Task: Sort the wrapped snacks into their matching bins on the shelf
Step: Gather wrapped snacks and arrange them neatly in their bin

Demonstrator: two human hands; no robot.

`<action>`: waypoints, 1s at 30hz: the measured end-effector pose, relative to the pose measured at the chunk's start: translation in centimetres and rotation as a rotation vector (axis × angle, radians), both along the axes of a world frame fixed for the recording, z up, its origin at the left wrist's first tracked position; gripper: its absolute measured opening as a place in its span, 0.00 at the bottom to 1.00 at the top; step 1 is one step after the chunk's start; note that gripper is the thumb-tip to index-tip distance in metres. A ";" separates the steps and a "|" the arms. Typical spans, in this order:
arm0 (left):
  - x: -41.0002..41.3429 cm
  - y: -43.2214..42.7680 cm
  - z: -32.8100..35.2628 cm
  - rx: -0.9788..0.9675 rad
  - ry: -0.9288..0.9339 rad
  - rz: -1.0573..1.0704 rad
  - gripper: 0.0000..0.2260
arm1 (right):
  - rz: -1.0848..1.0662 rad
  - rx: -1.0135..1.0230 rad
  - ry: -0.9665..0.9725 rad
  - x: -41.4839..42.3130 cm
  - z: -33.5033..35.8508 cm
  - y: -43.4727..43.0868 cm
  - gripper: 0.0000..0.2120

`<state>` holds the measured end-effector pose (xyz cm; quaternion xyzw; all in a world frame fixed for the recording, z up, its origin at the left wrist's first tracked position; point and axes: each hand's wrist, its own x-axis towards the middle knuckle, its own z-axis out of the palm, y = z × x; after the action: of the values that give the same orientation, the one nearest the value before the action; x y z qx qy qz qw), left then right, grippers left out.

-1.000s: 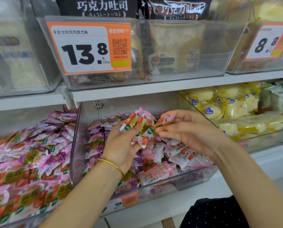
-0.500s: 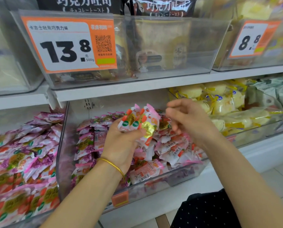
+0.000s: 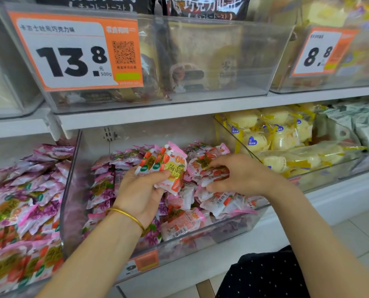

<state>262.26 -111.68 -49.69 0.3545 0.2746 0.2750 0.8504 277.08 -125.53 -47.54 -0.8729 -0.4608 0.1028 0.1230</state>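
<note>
My left hand [image 3: 141, 190], wearing a thin gold bangle [image 3: 126, 215] at the wrist, holds a small stack of pink-and-white wrapped snacks with red strawberry print [image 3: 164, 168] just above the clear plastic middle bin [image 3: 71, 190] on the lower shelf; thumb and fingers are closed around the stack, fanned so that the printed faces stay readable. My right hand [image 3: 241, 177] reaches palm-down into the same bin, its fingertips [image 3: 213, 166] curled and pinching one more strawberry packet [image 3: 213, 175] off the heap, presumably to add to the stack. The bin's contents are mixed: purple grape-print packets [image 3: 106, 188] lie toward its left and back, strawberry ones toward the front and right, which is likely why I gather one kind in hand rather than moving pieces singly. The neighbouring left bin [image 3: 24, 211] also holds pink and purple packets; the right bin [image 3: 286, 147] holds pale yellow wrapped cakes. The destination for my stack cannot be told.
</note>
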 end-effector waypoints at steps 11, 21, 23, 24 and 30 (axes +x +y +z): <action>-0.5 0.3 0.0 -0.014 -0.046 -0.049 0.25 | 0.080 0.179 -0.281 0.6 -0.2 0.3 0.13; -5.8 -0.9 2.4 -0.001 -0.103 -0.029 0.20 | -0.012 0.845 0.067 -5.6 1.4 2.9 0.11; -7.9 -0.7 2.8 -0.023 -0.124 -0.009 0.22 | -0.055 0.862 0.279 -7.8 1.3 3.8 0.14; -9.0 -0.6 2.9 -0.031 -0.141 0.002 0.23 | -0.074 0.877 0.385 -8.9 1.3 4.3 0.14; -16.0 0.9 2.7 -0.033 -0.160 0.174 0.22 | -0.047 0.900 1.131 -17.0 1.6 7.8 0.08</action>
<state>246.23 -110.79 -47.00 0.2922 0.2401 0.3704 0.8484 260.06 -117.70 -45.93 -0.5603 -0.3056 0.3363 0.6925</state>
